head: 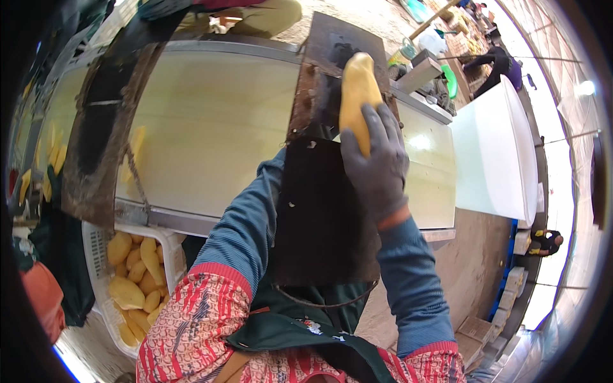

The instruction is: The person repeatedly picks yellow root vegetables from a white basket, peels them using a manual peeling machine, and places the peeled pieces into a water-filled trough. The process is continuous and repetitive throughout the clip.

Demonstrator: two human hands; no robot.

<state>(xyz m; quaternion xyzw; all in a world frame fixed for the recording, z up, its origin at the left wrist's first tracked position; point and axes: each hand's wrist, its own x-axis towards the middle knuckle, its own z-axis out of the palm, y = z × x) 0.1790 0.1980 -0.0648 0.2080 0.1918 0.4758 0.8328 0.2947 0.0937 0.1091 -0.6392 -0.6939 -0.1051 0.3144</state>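
Observation:
My right hand (380,163), in a grey glove, grips the near end of a long, pale yellow peeled vegetable or fruit (359,91). Thumb and fingers lie on either side of it. The piece rests lengthwise over a dark board (330,38) that spans the white belt or trough. Its near half is a black, sheet-covered surface (321,215) reaching towards my apron. My left hand is out of view; the left forearm passes behind the board's left edge, which hides it.
A second dark board (100,115) crosses the pale belt surface (215,119) to the left. Below stands a white plastic crate (172,249) of yellow produce (139,273). Another person (263,19) sits across the belt. A white curved panel (493,148) stands right, and a co-worker (498,67) bends beyond.

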